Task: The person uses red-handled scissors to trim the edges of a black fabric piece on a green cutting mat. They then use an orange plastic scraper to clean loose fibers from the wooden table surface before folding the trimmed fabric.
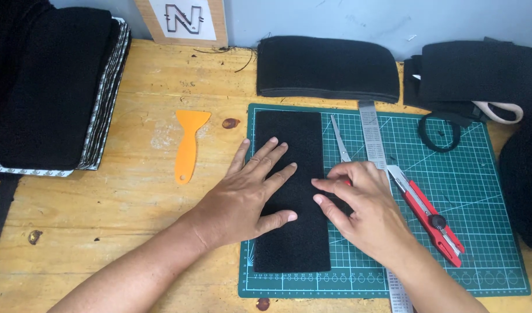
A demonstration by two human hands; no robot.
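On the green cutting mat (480,191), a long black fabric strip (292,232) is pressed flat by the open left hand (242,200); its right edge is touched by the open right hand (364,206); scissors (339,142), ruler (371,133) and red knife (431,217) are left unused, so cutting looks not yet started.

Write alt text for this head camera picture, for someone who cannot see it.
Two bare hands press a black felt strip flat on a green cutting mat: the left hand lies spread on it, the right hand touches its right edge. Scissors, a steel ruler and a red utility knife lie alongside.
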